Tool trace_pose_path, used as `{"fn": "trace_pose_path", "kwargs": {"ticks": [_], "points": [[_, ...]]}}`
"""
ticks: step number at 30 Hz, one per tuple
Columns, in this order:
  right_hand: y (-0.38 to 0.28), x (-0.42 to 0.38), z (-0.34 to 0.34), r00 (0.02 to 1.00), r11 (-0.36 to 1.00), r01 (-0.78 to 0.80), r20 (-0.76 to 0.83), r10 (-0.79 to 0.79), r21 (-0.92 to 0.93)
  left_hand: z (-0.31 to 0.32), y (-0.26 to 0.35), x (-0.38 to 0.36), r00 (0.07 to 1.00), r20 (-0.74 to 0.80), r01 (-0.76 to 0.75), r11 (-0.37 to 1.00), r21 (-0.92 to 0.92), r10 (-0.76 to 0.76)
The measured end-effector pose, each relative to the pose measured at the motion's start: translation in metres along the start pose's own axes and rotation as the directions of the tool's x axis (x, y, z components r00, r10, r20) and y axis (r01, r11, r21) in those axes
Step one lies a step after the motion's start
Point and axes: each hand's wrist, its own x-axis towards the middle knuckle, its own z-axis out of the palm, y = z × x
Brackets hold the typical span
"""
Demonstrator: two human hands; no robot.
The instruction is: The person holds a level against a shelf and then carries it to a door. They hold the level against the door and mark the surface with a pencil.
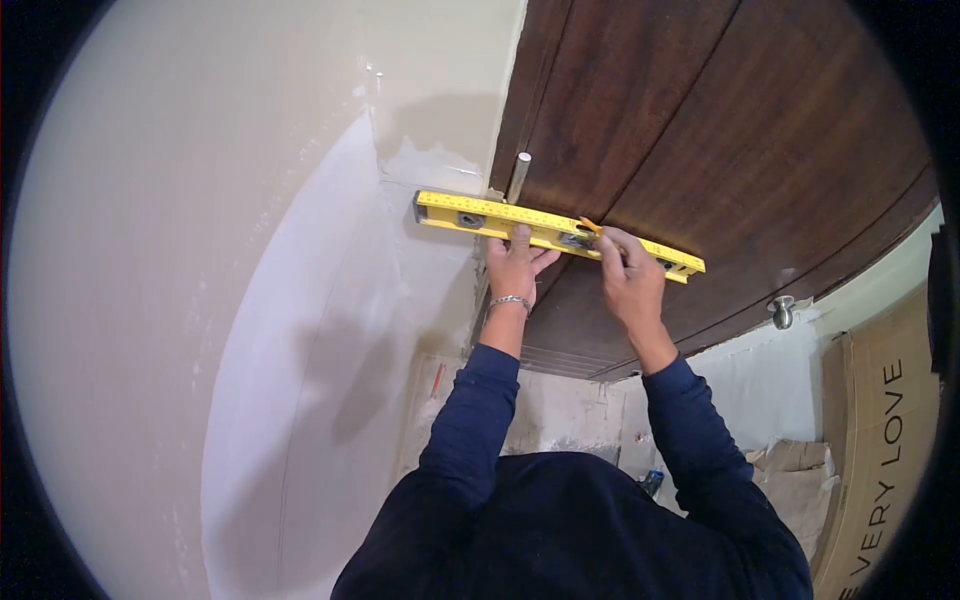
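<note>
A yellow spirit level lies across the edge of a dark brown wooden door, its left end over the pale wall and its right end sloping slightly lower in view. My left hand, with a chain bracelet at the wrist, grips the level left of its middle, thumb on the front face. My right hand is closed around a thin orange pencil, which reaches the level's upper edge near the middle vial. Some right-hand fingers are hidden behind the hand. A metal rod stands just above the level.
A round metal doorknob sticks out at the door's right side. A large cardboard box stands at the lower right beside crumpled cardboard. On the floor are a thin red-orange stick and a dark blue object.
</note>
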Motion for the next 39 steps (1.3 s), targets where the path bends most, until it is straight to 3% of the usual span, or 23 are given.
{"fn": "trace_pose_path", "kwargs": {"ticks": [4,6,8,10,14,16,18,23,27,33,36,39], "points": [[0.007,0.001,0.002,1.000,0.996,-0.011,-0.026,0.014,0.090,0.002,-0.001,-0.001,1.000,-0.025,0.000,0.999,-0.033,-0.001],[-0.002,0.003,0.019,0.984,0.980,0.179,-0.019,-0.178,0.085,0.002,-0.003,0.000,1.000,-0.011,-0.006,0.998,-0.060,0.005],[-0.010,0.006,0.036,0.977,0.971,0.213,-0.005,-0.214,0.106,-0.003,-0.008,0.003,1.000,0.010,-0.006,0.996,-0.088,0.007],[-0.018,0.008,0.048,0.946,0.943,0.324,-0.022,-0.323,0.074,-0.010,-0.012,0.009,0.999,-0.017,-0.032,0.999,0.028,0.033],[-0.015,0.005,0.041,0.957,0.955,0.291,-0.027,-0.290,0.051,-0.006,-0.012,0.009,0.999,-0.014,-0.036,0.999,0.035,0.036],[0.003,-0.001,0.021,0.942,0.944,0.329,-0.076,-0.327,0.020,-0.001,-0.009,0.002,1.000,-0.001,-0.027,0.998,-0.063,0.027],[0.026,-0.010,-0.007,0.953,0.964,0.247,-0.157,-0.259,-0.095,-0.003,-0.008,0.002,1.000,-0.006,-0.025,1.000,-0.019,0.025],[0.063,-0.028,-0.077,0.968,0.994,-0.107,-0.232,0.098,-0.024,-0.002,-0.007,0.000,0.998,0.008,-0.059,0.998,-0.003,0.059],[0.063,-0.030,-0.073,0.973,0.999,0.042,-0.226,-0.046,-0.023,-0.005,-0.012,0.004,0.998,-0.019,-0.052,0.999,-0.013,0.052],[0.046,-0.019,-0.048,0.993,0.998,0.067,-0.095,-0.067,0.006,-0.005,-0.010,0.000,0.999,0.024,-0.047,0.999,-0.009,0.047],[0.072,-0.021,-0.080,0.974,0.990,0.092,-0.200,-0.111,-0.102,-0.006,-0.009,0.004,0.999,0.009,-0.034,0.999,0.001,0.034],[0.107,-0.035,-0.133,0.937,0.991,-0.040,-0.351,-0.008,-0.130,-0.006,-0.010,0.002,0.998,0.039,-0.044,0.999,0.018,0.044]]}}
